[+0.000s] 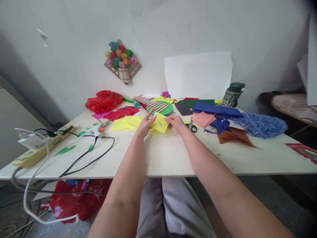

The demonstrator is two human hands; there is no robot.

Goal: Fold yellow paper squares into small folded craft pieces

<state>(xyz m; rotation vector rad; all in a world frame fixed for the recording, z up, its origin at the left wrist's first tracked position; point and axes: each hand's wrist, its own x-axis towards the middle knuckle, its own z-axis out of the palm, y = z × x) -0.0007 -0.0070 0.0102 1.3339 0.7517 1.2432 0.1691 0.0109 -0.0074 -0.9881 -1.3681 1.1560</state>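
Far to the left of both hands a yellow power strip (37,150) lies at the desk (168,155) edge, with one black cable (86,155) looping across the bare top toward one glue gun (99,129). A few green paper leaves (64,150) lie scattered between them. Beyond and left of the left hand sits one red plastic bag (104,100), with red paper sheets (121,113) just in front of it. The left hand (145,124) rests on the yellow paper sheets (126,123), its grip spread, fingers extended and the index lifted against the left edge of the yellow paper square (159,123). That square lies between the two grips, touching both. The right hand (176,123) pinches its right edge, thumb and fingers pressed together on the paper. Just behind the hands lies one green disc with woven strips (159,106), and one dark phone (183,108) lies next to it. Just right of the right grip lies one pair of scissors (192,126), then one pink sheet (203,119), blue paper (215,109), one brown piece (234,136) and a blue shredded heap (262,125). One green bottle (232,94) stands behind these. The desk's near strip, between the hands and the front edge, is bare and gives open room; the back half is crowded.
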